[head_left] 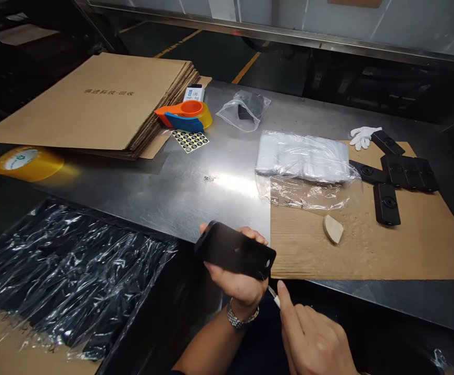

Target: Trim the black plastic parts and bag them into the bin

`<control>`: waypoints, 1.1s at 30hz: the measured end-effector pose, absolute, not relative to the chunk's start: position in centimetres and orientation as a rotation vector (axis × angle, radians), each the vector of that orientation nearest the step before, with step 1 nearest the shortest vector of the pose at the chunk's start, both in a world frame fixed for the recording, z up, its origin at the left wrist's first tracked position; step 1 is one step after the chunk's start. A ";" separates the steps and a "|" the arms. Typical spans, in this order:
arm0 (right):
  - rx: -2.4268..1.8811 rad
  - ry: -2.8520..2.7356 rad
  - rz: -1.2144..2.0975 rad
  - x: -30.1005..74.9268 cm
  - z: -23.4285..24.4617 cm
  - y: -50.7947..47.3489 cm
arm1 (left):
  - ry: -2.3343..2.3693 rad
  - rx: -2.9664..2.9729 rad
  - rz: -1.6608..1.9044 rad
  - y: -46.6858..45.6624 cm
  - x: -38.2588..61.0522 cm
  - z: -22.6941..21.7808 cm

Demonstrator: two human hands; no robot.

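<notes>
My left hand (242, 286), palm up and with a metal watch band at its wrist, grips a black plastic housing (235, 251). The housing is long and rounded, with a small hole near its right end. In my right hand (313, 333) is a small knife with a white handle (277, 301), the index finger stretched along it. Its thin blade (271, 291) points up at the housing's lower right corner; whether it touches cannot be made out. Beyond my hands, a beige wedge-shaped block (333, 229) lies on a flat cardboard sheet (297, 250).
Several black housings (387, 204) and a white glove (364, 137) lie at the right. A plastic-wrapped white stack (303, 156) sits behind the block. Left are stacked cardboard (94, 104), a tape dispenser (186, 115), a tape roll (27, 162), and a plastic-lined box (66, 271).
</notes>
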State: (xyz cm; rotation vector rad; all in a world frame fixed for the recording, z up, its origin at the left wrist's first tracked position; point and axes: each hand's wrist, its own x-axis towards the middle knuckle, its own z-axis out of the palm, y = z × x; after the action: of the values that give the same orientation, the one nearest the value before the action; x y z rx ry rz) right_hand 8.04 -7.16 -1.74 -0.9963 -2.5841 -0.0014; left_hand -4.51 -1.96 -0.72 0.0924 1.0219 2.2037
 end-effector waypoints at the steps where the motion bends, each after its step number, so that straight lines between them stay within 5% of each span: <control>1: -1.001 -2.572 -0.006 8.0 -1.9 -7.3 | 1.029 0.097 2.207 -2.0 -4.5 -0.7; 16: -1.035 -2.487 -0.112 7.7 -2.4 -7.4 | 0.878 0.211 2.367 -1.8 -4.3 -1.3; 33: -1.009 -2.691 -0.426 8.9 -0.7 -5.5 | 1.110 0.045 2.132 -1.9 -4.4 -1.7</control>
State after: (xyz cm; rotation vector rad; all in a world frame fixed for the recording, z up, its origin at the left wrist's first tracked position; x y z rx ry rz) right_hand 8.90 -5.49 -0.70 -1.0087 -2.6907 -0.4262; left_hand -4.38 -1.88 -1.74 0.0451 1.1100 2.1324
